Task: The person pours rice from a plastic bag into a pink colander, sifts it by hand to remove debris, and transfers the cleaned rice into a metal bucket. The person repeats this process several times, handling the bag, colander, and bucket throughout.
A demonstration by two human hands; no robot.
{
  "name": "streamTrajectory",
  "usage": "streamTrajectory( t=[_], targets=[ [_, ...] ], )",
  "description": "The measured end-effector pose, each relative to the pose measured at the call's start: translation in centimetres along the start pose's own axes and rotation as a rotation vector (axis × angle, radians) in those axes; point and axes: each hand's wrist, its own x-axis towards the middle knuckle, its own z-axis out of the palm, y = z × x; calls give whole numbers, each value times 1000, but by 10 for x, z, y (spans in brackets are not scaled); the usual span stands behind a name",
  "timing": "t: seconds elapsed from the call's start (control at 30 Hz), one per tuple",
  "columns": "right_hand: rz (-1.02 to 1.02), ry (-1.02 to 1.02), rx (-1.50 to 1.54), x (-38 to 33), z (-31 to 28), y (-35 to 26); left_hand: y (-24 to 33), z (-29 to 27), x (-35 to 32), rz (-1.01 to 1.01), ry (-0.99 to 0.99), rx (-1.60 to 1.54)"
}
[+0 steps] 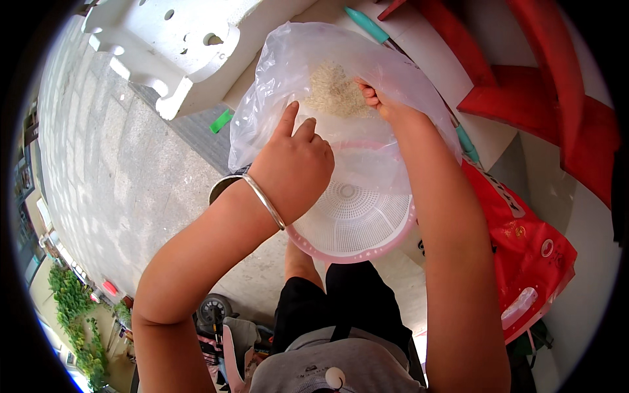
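A clear plastic bag (262, 98) lies spread wide, with a heap of pale rice grains (334, 92) on it. My right hand (380, 101) is at the heap's right side, fingers curled together; what they hold, if anything, is too small to make out. On the left, my left hand (295, 164) hovers over the bag's near part, index finger stretched out and the others partly bent, with nothing visible in it. Beneath the bag's near edge sits a white mesh basket (350, 219) with a pink rim, partly covered by the bag.
A white foam box (177, 39) with holes stands at the upper left. Red metal supports (524, 98) rise at the right, above a red printed bag (524, 242). A teal-ended rod (368, 25) passes behind the plastic bag. A green scrap (221, 121) lies left of it.
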Motion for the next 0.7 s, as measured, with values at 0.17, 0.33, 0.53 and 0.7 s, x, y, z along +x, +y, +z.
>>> streamTrajectory(
  t=[0.17, 0.33, 0.53, 0.7],
  targets=[
    [-26, -133, 89, -61, 26, -25, 14, -5, -32, -32, 232, -68],
    [-107, -447, 442, -108, 26, -7, 27, -12, -83, -81, 302, -294],
    [-244, -591, 594, -129, 8, 6, 40, 1, -141, -218, 267, -522],
    [-339, -454, 604, -138, 1, 8, 55, 15, -155, -232, 181, -544]
  ],
)
